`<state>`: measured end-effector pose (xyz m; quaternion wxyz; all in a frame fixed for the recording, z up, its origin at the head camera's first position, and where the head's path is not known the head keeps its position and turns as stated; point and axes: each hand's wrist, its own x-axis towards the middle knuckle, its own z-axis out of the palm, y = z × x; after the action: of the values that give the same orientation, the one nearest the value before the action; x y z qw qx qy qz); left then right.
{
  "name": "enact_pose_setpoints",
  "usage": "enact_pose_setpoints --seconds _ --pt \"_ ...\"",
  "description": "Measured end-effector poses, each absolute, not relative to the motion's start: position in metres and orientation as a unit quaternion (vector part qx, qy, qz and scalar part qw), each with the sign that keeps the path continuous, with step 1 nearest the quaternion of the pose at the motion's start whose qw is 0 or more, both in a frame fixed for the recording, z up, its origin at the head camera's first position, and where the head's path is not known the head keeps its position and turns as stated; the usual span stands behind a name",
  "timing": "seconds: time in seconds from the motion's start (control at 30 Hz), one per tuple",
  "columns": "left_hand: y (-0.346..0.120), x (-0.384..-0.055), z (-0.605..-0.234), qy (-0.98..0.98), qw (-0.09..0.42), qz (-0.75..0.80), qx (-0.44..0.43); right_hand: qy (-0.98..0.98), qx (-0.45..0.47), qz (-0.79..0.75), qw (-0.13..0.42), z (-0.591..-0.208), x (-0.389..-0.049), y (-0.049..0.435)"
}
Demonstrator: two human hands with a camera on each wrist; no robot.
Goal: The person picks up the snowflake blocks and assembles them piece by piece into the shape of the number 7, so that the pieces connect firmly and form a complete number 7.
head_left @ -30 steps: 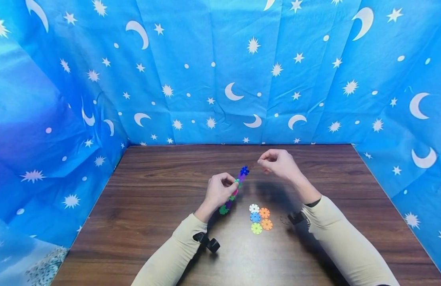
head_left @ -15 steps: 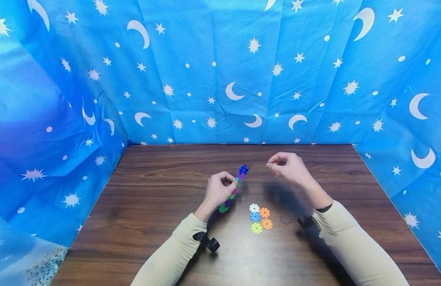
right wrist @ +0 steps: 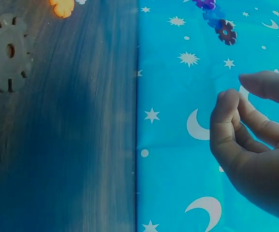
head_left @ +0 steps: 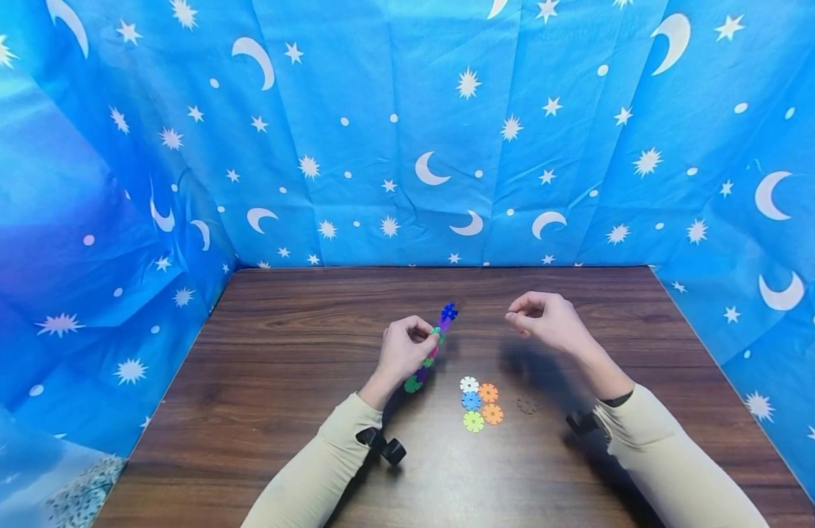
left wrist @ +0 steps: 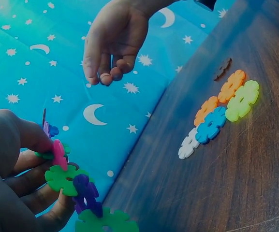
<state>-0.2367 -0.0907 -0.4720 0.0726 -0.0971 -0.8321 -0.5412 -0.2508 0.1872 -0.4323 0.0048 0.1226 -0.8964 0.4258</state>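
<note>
My left hand (head_left: 402,353) pinches a chain of interlocking notched discs (head_left: 428,362) above the table. In the left wrist view, green, purple and pink discs (left wrist: 59,154) slot together across its fingers. A brown disc (right wrist: 226,32) caps the far end beyond a blue one in the right wrist view. Off to the right of the chain, my right hand (head_left: 546,321) hovers with loosely bent fingers. Nothing sits between its thumb and fingertips (right wrist: 228,99).
On the wooden table (head_left: 282,440) lie loose discs: white (head_left: 469,384), blue (head_left: 471,401), yellow-green (head_left: 474,422) and two orange ones (head_left: 490,403) grouped together. A brown disc (head_left: 527,405) lies right of them, hard to see against the wood. Blue patterned cloth (head_left: 381,147) surrounds the table.
My right hand has drawn away from the chain's far end, rightward and slightly nearer to me. The left hand keeps its hold on the chain almost in place.
</note>
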Motion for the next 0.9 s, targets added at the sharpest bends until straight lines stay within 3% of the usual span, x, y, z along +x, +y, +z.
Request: enact_pose_setpoints --seconds 0.9 --pt "-0.093 -0.236 -0.469 -0.835 0.096 -0.534 -0.095 -0.907 0.148 0.393 -0.01 -0.448 -0.222 0.2"
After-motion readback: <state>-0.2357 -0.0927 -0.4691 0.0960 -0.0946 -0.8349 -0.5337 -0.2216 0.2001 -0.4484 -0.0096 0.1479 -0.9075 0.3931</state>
